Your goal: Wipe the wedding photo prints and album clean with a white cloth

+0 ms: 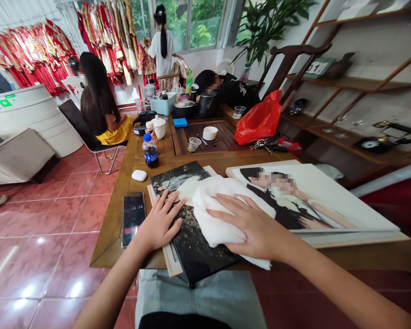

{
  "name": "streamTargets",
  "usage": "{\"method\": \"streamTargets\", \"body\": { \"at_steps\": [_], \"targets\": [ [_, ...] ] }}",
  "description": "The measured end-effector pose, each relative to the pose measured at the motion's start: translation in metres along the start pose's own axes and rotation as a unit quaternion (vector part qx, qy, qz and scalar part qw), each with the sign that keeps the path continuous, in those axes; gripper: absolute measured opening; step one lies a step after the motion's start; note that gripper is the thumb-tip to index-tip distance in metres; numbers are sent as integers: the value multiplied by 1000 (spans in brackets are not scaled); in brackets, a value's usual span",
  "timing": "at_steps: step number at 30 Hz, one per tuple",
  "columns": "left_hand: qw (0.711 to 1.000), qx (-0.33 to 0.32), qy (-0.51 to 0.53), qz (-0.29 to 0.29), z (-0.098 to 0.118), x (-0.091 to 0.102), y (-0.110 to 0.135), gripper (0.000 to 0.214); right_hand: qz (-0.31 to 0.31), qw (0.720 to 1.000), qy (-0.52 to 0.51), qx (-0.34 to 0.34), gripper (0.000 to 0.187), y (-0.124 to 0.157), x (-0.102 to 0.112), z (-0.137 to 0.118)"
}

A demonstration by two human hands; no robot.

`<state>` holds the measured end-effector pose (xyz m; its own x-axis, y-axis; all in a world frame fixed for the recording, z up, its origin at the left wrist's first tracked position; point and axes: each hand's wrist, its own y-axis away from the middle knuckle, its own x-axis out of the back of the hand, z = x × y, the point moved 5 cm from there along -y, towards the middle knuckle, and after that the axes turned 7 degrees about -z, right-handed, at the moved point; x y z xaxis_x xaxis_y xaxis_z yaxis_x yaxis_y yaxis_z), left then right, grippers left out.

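Note:
My left hand [159,222] lies flat with fingers spread on the left edge of a dark photo panel [192,246] that rests on the wooden table [118,219]. My right hand [251,226] presses palm-down, fingers stretched out, on a white cloth [215,201] bunched over the panel's middle. A larger pale photo print [329,201] lies to the right, partly under the cloth. A phone [133,217] with a lit screen sits just left of my left hand.
Farther back on the table stand a cola bottle [151,151], a white earbud case [139,175], cups, a tea tray [208,135] and a red plastic bag [260,121]. A seated person [97,98] is at the left, others are behind. Shelves [356,82] line the right wall.

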<state>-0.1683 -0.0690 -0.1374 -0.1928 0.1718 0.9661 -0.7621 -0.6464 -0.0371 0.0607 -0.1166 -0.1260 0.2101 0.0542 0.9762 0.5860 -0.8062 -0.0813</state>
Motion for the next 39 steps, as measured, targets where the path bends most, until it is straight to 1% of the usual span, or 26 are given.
{"method": "streamTargets", "body": {
  "at_steps": [2, 5, 8, 13, 15, 17, 19, 21, 26, 28, 31, 33, 35, 39],
  "targets": [
    [1000, 0, 2, -1, -1, 0, 0, 54, -5, 1000, -3, 2, 74, 3, 1, -1],
    [1000, -1, 4, -6, -1, 0, 0, 55, -8, 1000, -1, -5, 73, -8, 3, 4],
    [1000, 1, 2, -13, -1, 0, 0, 55, -12, 1000, 6, -19, 71, -32, 6, 16],
    [1000, 0, 0, -7, -1, -1, 0, 55, 10, 999, 14, -51, 68, -78, 9, 35],
    [1000, 0, 0, -5, -2, -2, 1, 56, 18, 998, 17, -60, 67, -89, 10, 37],
    [1000, 0, -2, -1, -2, -2, 1, 55, 24, 998, 20, -63, 66, -93, 10, 37],
    [1000, -1, -3, 2, -2, -2, 1, 54, 24, 998, 23, -59, 65, -89, 10, 32],
    [1000, 1, -5, 1, -2, -2, 1, 53, 18, 998, 25, -52, 65, -79, 9, 25],
    [1000, 3, -4, -5, 1, -1, 1, 54, -2, 999, 28, -29, 66, -37, 3, 4],
    [1000, 2, -1, -1, 2, 0, 1, 54, 3, 999, 27, -17, 68, -20, 1, -3],
    [1000, 1, 3, 1, 2, 0, 2, 55, 2, 1000, 28, -2, 71, -4, 0, -10],
    [1000, 3, 6, -2, 1, -1, 2, 55, -4, 1000, 31, -3, 72, -1, 0, -11],
    [1000, 5, 9, -2, 1, -2, 2, 55, -8, 999, 34, -17, 71, -6, 1, -9],
    [1000, 1, 5, 2, 0, -2, 3, 55, -17, 998, 41, -44, 68, -33, 4, 2]
  ]
}}
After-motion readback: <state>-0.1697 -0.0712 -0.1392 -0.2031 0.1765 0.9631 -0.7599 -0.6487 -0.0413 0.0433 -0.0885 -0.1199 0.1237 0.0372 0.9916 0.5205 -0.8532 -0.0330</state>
